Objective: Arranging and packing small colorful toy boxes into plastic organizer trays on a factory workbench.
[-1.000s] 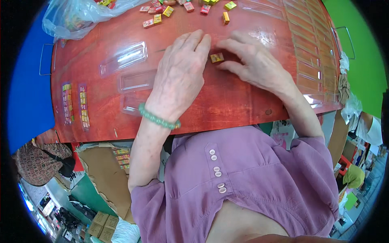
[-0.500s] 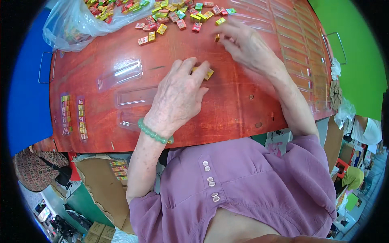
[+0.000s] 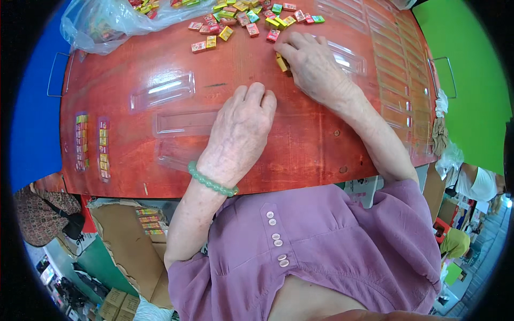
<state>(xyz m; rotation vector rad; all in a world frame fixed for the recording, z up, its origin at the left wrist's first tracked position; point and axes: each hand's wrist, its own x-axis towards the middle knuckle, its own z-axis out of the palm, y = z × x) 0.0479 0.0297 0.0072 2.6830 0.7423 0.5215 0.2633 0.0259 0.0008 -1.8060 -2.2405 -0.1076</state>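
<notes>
My right hand rests over the red table, its fingers curled around small yellow boxes that show at its left side. How many it holds is partly hidden. Lower and to the left, my left hand, with a green bead bracelet at the wrist, is turned palm down. Its fingers lie together and bend under; whatever may be beneath them is hidden. Just beyond my right hand sits a red box. A shallow clear plastic tray lies next to my left hand.
A loose pile of colourful little boxes spreads from a clear plastic bag at the far side. Two filled narrow trays lie at the left. More clear trays line the right. Below the table edge stands an open cardboard box.
My right hand has come down and left, with yellow boxes now showing at its fingers. The yellow box that showed by my left hand is no longer visible there.
</notes>
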